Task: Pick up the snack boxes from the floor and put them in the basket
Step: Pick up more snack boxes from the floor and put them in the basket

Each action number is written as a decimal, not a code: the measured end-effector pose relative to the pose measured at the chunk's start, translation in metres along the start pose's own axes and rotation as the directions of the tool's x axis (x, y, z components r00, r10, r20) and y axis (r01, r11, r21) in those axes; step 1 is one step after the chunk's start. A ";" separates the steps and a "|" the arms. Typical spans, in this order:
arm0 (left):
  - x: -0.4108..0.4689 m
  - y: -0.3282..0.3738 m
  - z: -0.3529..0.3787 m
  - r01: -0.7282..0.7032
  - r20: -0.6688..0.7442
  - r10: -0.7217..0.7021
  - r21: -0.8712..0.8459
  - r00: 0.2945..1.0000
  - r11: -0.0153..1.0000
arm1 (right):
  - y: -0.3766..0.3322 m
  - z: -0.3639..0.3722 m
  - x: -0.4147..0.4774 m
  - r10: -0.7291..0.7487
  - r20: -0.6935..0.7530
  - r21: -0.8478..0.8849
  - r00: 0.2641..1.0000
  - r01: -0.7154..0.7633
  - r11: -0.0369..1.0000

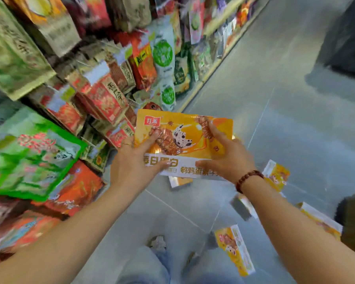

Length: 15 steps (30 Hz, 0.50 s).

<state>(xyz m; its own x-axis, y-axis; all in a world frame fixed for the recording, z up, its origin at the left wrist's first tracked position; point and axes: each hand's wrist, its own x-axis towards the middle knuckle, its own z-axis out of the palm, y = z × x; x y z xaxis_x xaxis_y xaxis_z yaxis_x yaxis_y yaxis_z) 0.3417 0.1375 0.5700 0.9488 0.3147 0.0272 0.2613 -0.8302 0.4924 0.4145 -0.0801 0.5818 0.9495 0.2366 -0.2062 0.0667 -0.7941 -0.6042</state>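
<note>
Grey floor (285,130) runs beside stocked shelves (94,93) at left. Above it, left hand (134,160) and right hand (225,154) grip one yellow snack box (182,130) with curled fingers; more boxes (235,250) lie scattered near right.

This is a shop, specifically a snack aisle in a grocery store. Tiered shelves (211,68) run down the left side into the distance, crammed with printed retail packaging. There are red boxes (105,97) in repeated rows, green-and-white pouches (163,56) set one above another, and large green bags (29,152) and orange bags (78,189) lower down. The same products appear many times over, faces turned outward like stock on display. A grey tiled floor (275,119) forms a walkway beside the shelving, and several copies of one yellow snack box (234,249) lie on it.
</note>
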 end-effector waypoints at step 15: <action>-0.182 0.015 -0.083 0.500 -0.414 -0.502 -0.122 0.760 0.857 | -0.106 -0.008 -0.069 -0.546 0.321 -0.059 0.774 0.592 0.804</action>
<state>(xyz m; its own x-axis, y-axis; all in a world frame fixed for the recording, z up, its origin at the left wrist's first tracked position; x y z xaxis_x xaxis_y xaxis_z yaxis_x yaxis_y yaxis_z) 0.1579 0.1062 0.6447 0.5162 0.8460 0.1334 0.6767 -0.4984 0.5419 0.3449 -0.0166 0.6668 0.5995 0.7967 -0.0769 0.6339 -0.5313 -0.5621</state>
